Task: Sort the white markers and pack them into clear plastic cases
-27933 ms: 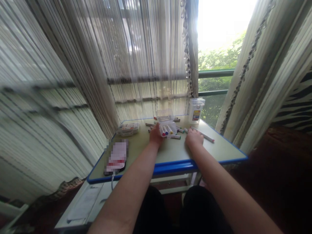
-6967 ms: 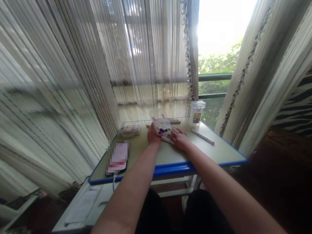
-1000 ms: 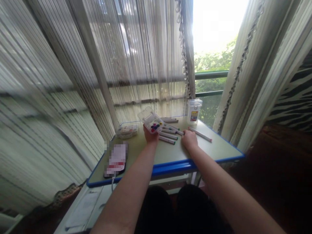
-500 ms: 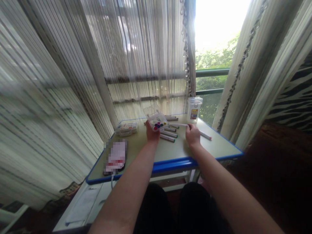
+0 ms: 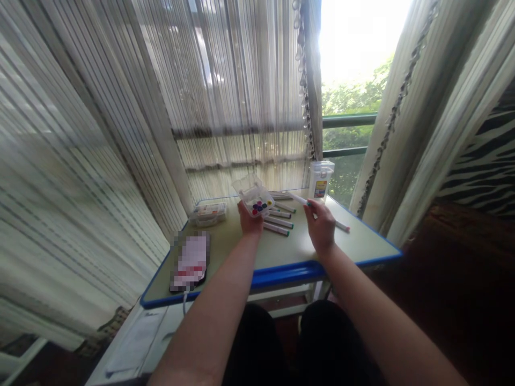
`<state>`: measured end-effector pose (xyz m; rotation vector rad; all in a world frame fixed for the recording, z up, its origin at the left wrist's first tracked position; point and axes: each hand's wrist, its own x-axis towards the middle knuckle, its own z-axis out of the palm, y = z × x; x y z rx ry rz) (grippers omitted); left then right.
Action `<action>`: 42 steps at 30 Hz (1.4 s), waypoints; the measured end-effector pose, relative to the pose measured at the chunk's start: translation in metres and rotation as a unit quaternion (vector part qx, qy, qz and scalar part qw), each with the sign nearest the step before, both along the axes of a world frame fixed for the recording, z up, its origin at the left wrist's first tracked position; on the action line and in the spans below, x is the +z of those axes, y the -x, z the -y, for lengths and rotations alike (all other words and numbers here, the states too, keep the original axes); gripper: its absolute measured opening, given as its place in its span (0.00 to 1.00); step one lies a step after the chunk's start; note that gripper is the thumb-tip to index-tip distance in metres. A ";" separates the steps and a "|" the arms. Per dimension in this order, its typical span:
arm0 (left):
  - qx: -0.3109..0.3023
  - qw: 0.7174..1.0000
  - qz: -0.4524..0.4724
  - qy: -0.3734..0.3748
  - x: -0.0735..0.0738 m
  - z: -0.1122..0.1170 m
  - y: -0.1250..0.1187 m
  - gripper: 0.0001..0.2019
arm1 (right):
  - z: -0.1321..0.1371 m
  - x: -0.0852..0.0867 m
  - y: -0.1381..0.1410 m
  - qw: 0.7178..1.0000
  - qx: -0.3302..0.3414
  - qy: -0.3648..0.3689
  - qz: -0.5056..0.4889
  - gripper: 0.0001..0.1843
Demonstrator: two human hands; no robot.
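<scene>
My left hand (image 5: pixel 250 221) is closed around a clear plastic marker case (image 5: pixel 251 194), tilted with its lid up. Several markers with coloured ends (image 5: pixel 260 207) stand inside it. Between the fingers of my right hand (image 5: pixel 322 221) is a white marker (image 5: pixel 300 200) with a green end, raised over the table and pointing toward the case. Several white markers (image 5: pixel 277 221) with coloured ends lie on the table right of the case. Beside my right hand lies one with a pink end (image 5: pixel 343 227).
A tall clear container (image 5: pixel 321 181) with a label stands at the table's back right. Another clear box (image 5: pixel 208 213) lies at the left, behind a blurred phone-like object (image 5: pixel 190 261) with a cable. The table has a blue edge (image 5: pixel 285 275); curtains hang behind it.
The marker in my right hand has tilted, its far end rising, and its green end now shows at my fingers. The case in my left hand has shifted slightly left and tipped.
</scene>
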<state>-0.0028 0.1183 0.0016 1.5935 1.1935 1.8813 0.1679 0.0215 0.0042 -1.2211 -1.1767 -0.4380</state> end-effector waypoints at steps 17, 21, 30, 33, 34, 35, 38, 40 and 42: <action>0.053 0.997 -0.064 0.007 0.005 0.007 0.002 0.16 | 0.010 0.002 0.008 0.995 -0.005 -0.092 -0.032 0.15; 0.055 0.996 -0.075 0.011 0.007 0.008 0.003 0.16 | 0.005 -0.002 0.004 0.989 0.016 -0.085 -0.124 0.16; 0.072 0.990 -0.114 0.044 0.006 0.012 0.003 0.19 | 0.011 0.000 0.012 0.971 0.105 -0.082 -0.200 0.16; 0.074 0.989 -0.120 0.033 0.005 0.012 0.003 0.19 | 0.014 0.003 0.015 0.957 0.152 -0.076 -0.236 0.16; 0.073 0.990 -0.119 0.023 0.005 0.012 0.003 0.19 | 0.015 0.004 0.016 0.955 0.160 -0.080 -0.238 0.15; 0.071 0.990 -0.118 0.012 0.004 0.011 0.003 0.20 | 0.016 0.005 0.016 0.953 0.165 -0.086 -0.238 0.15; 0.062 0.990 -0.128 -0.007 0.002 0.011 0.002 0.20 | 0.017 0.007 0.017 0.951 0.163 -0.110 -0.239 0.14; 0.056 0.987 -0.148 -0.011 0.001 0.012 0.001 0.19 | 0.017 0.009 0.018 0.946 0.159 -0.134 -0.248 0.14; 0.045 0.985 -0.166 -0.026 0.000 0.012 0.000 0.20 | 0.016 0.010 0.017 0.941 0.163 -0.155 -0.253 0.13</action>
